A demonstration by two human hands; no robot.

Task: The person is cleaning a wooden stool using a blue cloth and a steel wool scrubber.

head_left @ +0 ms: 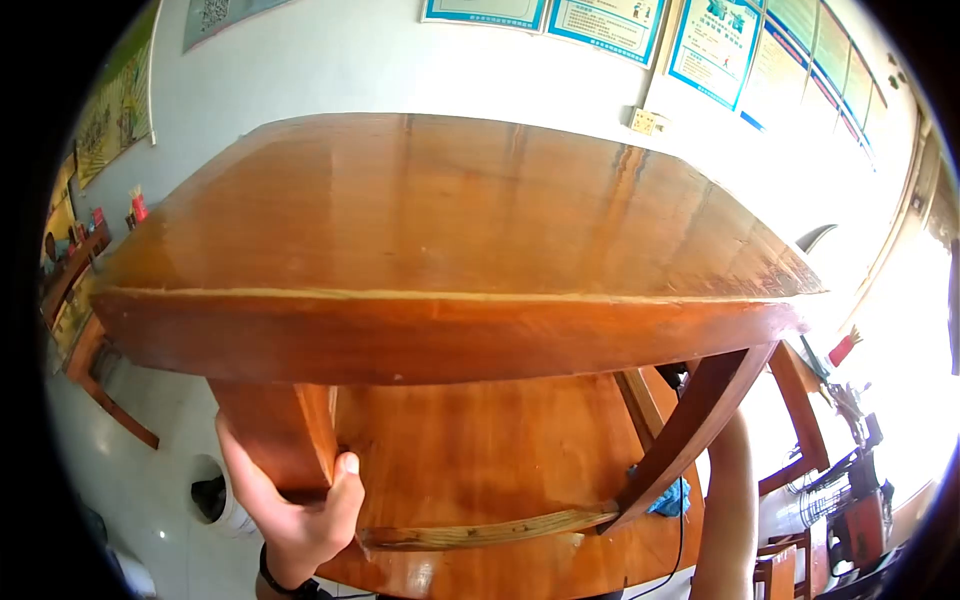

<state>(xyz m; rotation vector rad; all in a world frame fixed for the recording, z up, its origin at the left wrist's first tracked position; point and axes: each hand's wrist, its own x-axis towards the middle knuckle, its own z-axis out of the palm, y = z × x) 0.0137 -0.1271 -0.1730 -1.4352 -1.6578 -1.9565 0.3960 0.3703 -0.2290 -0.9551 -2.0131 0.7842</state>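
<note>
A wooden chair (450, 220) fills the middle of the head view, its glossy brown seat facing up and tipped toward me. No backrest shows. My left hand (305, 515) is closed around the lower part of its left leg (270, 425), thumb on the inner side. On the right, my right forearm (730, 510) rises behind the curved right leg (690, 440); the hand itself is hidden by the chair. A low crossbar (490, 530) runs between the legs. Beneath lies a shiny wooden table top (480, 440), with a crumpled blue cloth (668, 497) near its right side.
A white bucket (235, 510) with something dark inside stands on the floor at left. Another wooden chair (95, 350) is at far left. To the right are a wire basket (815, 505) and cluttered items. A black cable (682, 535) hangs beside the blue cloth. Posters (605, 25) line the wall.
</note>
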